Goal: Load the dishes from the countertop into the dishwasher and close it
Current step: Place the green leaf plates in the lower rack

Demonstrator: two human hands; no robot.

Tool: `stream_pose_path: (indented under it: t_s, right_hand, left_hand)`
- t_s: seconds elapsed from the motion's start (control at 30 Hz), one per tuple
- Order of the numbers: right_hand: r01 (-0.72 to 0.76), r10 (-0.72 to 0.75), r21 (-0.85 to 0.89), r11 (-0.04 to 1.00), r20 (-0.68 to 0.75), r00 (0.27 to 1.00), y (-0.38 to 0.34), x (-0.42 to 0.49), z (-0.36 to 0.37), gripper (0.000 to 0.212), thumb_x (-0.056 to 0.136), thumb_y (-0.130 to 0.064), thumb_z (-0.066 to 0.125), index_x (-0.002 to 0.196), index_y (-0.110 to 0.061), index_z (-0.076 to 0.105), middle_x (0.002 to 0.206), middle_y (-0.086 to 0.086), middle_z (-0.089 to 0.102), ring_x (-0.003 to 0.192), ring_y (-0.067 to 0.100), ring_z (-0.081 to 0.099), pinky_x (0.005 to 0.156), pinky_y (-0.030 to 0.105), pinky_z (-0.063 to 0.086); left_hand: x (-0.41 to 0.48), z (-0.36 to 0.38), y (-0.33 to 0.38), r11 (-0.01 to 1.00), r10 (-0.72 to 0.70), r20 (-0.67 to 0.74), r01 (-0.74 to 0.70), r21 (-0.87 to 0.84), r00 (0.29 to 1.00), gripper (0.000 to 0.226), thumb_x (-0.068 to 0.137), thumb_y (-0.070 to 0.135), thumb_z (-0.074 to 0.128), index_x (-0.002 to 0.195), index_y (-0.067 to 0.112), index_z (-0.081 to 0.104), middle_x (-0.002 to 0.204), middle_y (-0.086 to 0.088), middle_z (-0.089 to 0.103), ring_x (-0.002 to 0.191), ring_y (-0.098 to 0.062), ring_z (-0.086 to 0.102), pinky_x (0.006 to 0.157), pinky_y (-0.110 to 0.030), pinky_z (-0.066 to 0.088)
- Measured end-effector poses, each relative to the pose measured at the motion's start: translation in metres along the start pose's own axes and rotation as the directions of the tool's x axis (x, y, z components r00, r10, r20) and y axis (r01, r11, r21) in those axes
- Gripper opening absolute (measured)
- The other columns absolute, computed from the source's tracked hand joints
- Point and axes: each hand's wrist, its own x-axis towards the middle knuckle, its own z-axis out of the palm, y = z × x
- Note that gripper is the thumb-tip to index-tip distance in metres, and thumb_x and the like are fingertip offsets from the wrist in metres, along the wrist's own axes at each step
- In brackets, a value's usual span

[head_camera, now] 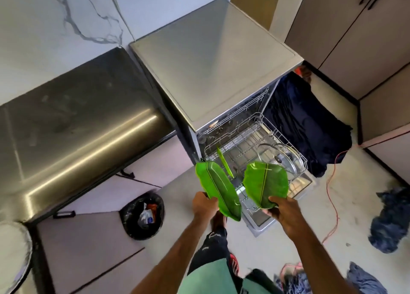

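The dishwasher stands open beside the steel counter. Its door is dropped flat and the lower rack is pulled out over it. In that rack a glass pot lid with a metal knob leans at the right side. A thin green plate stands on edge among the tines at the left. The upper rack sits back inside the machine, and what it holds cannot be made out.

Both hands are over the near end of the lower rack, each with a green leaf-shaped plate. The left hand has its fingers curled round the near rim of the left leaf plate, which is tilted steeply with its long axis pointing toward the rack. The right hand pinches the near rim of the right leaf plate, thumb on the upper face and fingers underneath, so the ribbed face is turned up toward the camera. The two held plates are near each other but apart, and neither touches the rack.

On the floor below the counter, a round bin lined with a black bag holds crumpled packaging. A dark blue cloth is heaped against the dishwasher's right side, and an orange cord trails across the floor beside it.
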Motion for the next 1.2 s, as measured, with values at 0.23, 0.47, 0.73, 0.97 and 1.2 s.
stream_pose_path:
  t_s: [0.23, 0.47, 0.73, 0.97, 1.2]
  right_hand:
    - [-0.039, 0.03, -0.049, 0.998, -0.156, 0.987, 0.007, 0.096, 0.009, 0.024, 0.088, 0.002, 0.065, 0.111, 0.01, 0.064, 0.087, 0.027, 0.068, 0.076, 0.04, 0.064, 0.074, 0.055, 0.053]
    - [-0.102, 0.097, -0.021, 0.995, -0.161, 0.982, 0.035, 0.197, 0.018, 0.013, 0.091, 0.004, 0.062, 0.104, 0.007, 0.062, 0.081, 0.024, 0.064, 0.059, 0.028, 0.06, 0.04, 0.025, 0.049]
    - [-0.114, 0.113, -0.004, 0.993, -0.107, 0.988, 0.07, 0.284, 0.021, 0.015, 0.09, 0.002, 0.063, 0.085, -0.012, 0.067, 0.074, 0.007, 0.074, 0.074, 0.034, 0.07, 0.075, 0.049, 0.06]
    - [-0.107, 0.102, -0.056, 0.993, -0.083, 0.991, 0.057, 0.342, 0.02, 0.013, 0.089, 0.0, 0.065, 0.088, -0.012, 0.068, 0.079, 0.013, 0.074, 0.067, 0.028, 0.072, 0.064, 0.037, 0.06]
    - [-0.123, 0.119, -0.075, 0.989, -0.066, 0.991, 0.042, 0.369, 0.012, 0.014, 0.091, 0.003, 0.064, 0.102, -0.004, 0.068, 0.09, 0.016, 0.076, 0.071, 0.028, 0.076, 0.065, 0.035, 0.06]
  left_hand:
    - [0.118, 0.074, 0.048, 0.987, 0.021, -0.054, -0.012, 0.158, 0.998, 0.026, 0.057, 0.024, 0.05, 0.068, 0.007, 0.067, 0.067, -0.008, 0.072, 0.069, -0.029, 0.072, 0.061, -0.037, 0.059]
    - [0.239, 0.149, 0.084, 0.95, 0.095, -0.164, -0.041, 0.309, 0.982, 0.031, 0.069, 0.016, 0.058, 0.096, 0.007, 0.07, 0.093, -0.014, 0.076, 0.088, -0.034, 0.072, 0.076, -0.042, 0.06]
    - [0.332, 0.212, 0.088, 0.902, 0.112, -0.27, 0.016, 0.43, 0.956, 0.037, 0.073, 0.01, 0.068, 0.109, -0.002, 0.069, 0.112, -0.023, 0.071, 0.111, -0.042, 0.065, 0.09, -0.042, 0.054]
    - [0.367, 0.245, 0.086, 0.884, 0.154, -0.304, 0.007, 0.468, 0.94, 0.043, 0.076, 0.006, 0.07, 0.116, -0.006, 0.063, 0.121, -0.024, 0.067, 0.113, -0.04, 0.065, 0.088, -0.04, 0.054]
    - [0.392, 0.258, 0.084, 0.915, 0.108, -0.325, 0.034, 0.403, 0.94, 0.042, 0.081, 0.004, 0.072, 0.121, -0.006, 0.06, 0.12, -0.021, 0.068, 0.107, -0.034, 0.069, 0.078, -0.036, 0.056]
